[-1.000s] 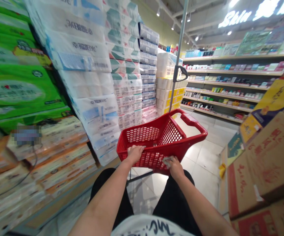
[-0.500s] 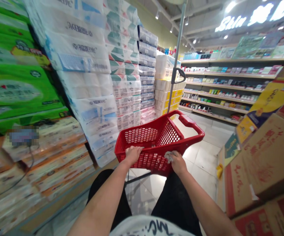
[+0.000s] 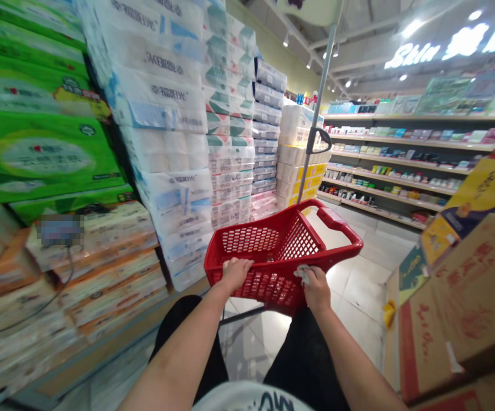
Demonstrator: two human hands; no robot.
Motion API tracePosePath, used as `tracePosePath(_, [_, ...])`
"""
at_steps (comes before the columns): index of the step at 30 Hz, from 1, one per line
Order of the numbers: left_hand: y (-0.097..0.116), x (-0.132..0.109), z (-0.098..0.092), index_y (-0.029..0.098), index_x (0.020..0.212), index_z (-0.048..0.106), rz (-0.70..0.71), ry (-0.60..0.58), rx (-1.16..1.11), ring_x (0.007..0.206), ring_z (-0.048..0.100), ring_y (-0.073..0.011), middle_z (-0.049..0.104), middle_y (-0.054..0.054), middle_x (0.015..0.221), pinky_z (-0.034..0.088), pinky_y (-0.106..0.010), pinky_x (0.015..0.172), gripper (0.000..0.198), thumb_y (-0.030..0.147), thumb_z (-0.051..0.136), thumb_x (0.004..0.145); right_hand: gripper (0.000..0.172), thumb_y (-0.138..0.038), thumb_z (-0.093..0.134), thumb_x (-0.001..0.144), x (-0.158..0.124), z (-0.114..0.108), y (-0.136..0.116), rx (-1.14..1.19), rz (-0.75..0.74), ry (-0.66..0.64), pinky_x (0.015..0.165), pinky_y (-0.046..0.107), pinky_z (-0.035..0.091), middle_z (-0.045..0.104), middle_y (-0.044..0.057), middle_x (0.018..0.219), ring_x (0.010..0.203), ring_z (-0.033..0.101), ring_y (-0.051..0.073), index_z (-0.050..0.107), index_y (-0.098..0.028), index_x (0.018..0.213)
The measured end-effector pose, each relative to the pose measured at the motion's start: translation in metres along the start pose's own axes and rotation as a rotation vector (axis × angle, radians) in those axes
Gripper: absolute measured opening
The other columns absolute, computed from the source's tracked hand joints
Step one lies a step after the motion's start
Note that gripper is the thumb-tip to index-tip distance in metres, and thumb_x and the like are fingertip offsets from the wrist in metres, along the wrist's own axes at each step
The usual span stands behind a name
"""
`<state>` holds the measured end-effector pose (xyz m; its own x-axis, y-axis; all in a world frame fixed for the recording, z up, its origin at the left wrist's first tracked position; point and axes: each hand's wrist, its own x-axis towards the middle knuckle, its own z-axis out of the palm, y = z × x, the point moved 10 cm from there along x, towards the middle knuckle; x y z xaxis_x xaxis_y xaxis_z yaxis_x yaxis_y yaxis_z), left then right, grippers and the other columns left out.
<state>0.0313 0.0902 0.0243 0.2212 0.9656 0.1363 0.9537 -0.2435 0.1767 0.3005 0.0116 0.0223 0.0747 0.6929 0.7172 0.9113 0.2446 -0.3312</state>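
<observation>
A red plastic shopping cart [image 3: 273, 285] with lattice sides stands in front of my knees, its handle toward the right. My left hand [image 3: 235, 274] is closed over the near rim of its basket. Against the outer side, just under the rim, my right hand [image 3: 316, 288] presses a crumpled whitish wipe [image 3: 302, 274] between its fingers. A grey pole [image 3: 316, 114] with a dark grip rises behind the cart. The inside of the basket shows only in part.
Tall stacks of wrapped toilet paper [image 3: 165, 142] and green tissue packs [image 3: 45, 154] line the left. Cardboard boxes [image 3: 478, 291] are piled close on the right. Shelves of small goods [image 3: 401, 154] stand at the back. Pale floor tiles [image 3: 358, 285] lie between.
The whole view has swung slightly left, so things sit farther right. My right hand with the wipe remains at the upper side of the cart; my left hand still holds the rim.
</observation>
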Motion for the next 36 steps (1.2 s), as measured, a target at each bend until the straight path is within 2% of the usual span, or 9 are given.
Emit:
tracePosePath(3, [-0.001,0.001,0.002,0.028,0.099,0.067,0.000,0.002,-0.002,0.097,0.057,-0.0226,0.070,-0.004,0.097,0.035,-0.035,0.080,0.044,0.041,0.025,0.098,0.045,-0.004,0.044,0.069,-0.001,0.013,-0.008,0.001,-0.059,-0.081,0.081,0.032,0.052,0.059,0.005,0.104,0.094,0.054,0.021,0.067,-0.025,0.102])
tracePosePath(7, [-0.001,0.000,0.001,0.027,0.095,0.067,0.010,0.022,-0.015,0.095,0.056,-0.0217,0.070,-0.003,0.095,0.035,-0.035,0.080,0.046,0.042,0.023,0.099,0.047,-0.005,0.040,0.076,0.003,0.004,-0.023,0.091,-0.148,0.044,0.091,0.036,0.049,0.054,0.007,0.121,0.109,0.050,0.022,0.064,-0.022,0.113])
tracePosePath(9, [-0.001,-0.001,0.000,0.027,0.094,0.067,0.014,0.027,-0.017,0.095,0.056,-0.0218,0.070,-0.003,0.095,0.035,-0.035,0.079,0.046,0.043,0.023,0.098,0.047,-0.006,0.040,0.076,0.006,0.004,-0.028,0.103,-0.169,0.034,0.093,0.037,0.048,0.054,0.008,0.121,0.111,0.049,0.022,0.063,-0.021,0.114])
tracePosePath(19, [-0.004,-0.004,0.000,0.025,0.090,0.068,-0.005,0.022,-0.044,0.094,0.056,-0.0212,0.070,-0.003,0.095,0.034,-0.035,0.082,0.046,0.042,0.025,0.098,0.036,-0.008,0.046,0.080,0.017,0.007,-0.049,-0.054,-0.125,-0.082,0.086,0.034,0.047,0.059,0.008,0.115,0.097,0.050,0.022,0.065,-0.020,0.108])
tracePosePath(24, [-0.001,-0.004,0.003,0.026,0.093,0.067,0.018,0.010,-0.044,0.094,0.056,-0.0216,0.070,-0.001,0.099,0.034,-0.036,0.082,0.046,0.040,0.024,0.098,0.030,-0.009,0.050,0.083,0.015,0.011,-0.075,-0.121,-0.175,-0.092,0.082,0.032,0.047,0.059,0.009,0.110,0.097,0.049,0.022,0.064,-0.018,0.108])
tracePosePath(28, [0.001,-0.005,0.003,0.027,0.096,0.067,0.044,-0.027,-0.065,0.097,0.056,-0.0227,0.069,-0.002,0.101,0.034,-0.037,0.084,0.045,0.038,0.023,0.098,0.031,-0.008,0.047,0.085,0.013,0.025,-0.103,-0.134,-0.212,-0.178,0.079,0.031,0.047,0.059,0.009,0.107,0.096,0.050,0.021,0.063,-0.018,0.108])
tracePosePath(30, [-0.006,-0.006,0.003,0.028,0.102,0.065,0.039,-0.048,-0.097,0.099,0.055,-0.0226,0.068,-0.003,0.104,0.034,-0.037,0.086,0.043,0.041,0.023,0.098,0.032,-0.007,0.046,0.084,0.014,0.028,-0.105,-0.130,-0.200,-0.222,0.077,0.030,0.047,0.059,0.008,0.105,0.094,0.050,0.021,0.063,-0.020,0.108])
tracePosePath(32, [-0.026,-0.009,0.000,0.029,0.107,0.062,-0.029,-0.024,-0.109,0.103,0.054,-0.0235,0.067,-0.004,0.106,0.034,-0.039,0.089,0.042,0.043,0.024,0.098,0.033,-0.007,0.048,0.082,0.016,0.025,-0.098,-0.126,-0.182,-0.237,0.076,0.030,0.047,0.059,0.008,0.105,0.095,0.050,0.021,0.064,-0.021,0.107])
tracePosePath(36, [-0.066,-0.015,0.002,0.027,0.101,0.064,-0.141,0.002,-0.058,0.105,0.054,-0.0248,0.066,-0.005,0.106,0.031,-0.043,0.094,0.044,0.043,0.022,0.098,0.036,-0.007,0.049,0.078,0.018,0.008,-0.067,-0.130,-0.094,-0.145,0.078,0.032,0.047,0.055,0.010,0.111,0.100,0.048,0.023,0.063,-0.019,0.109])
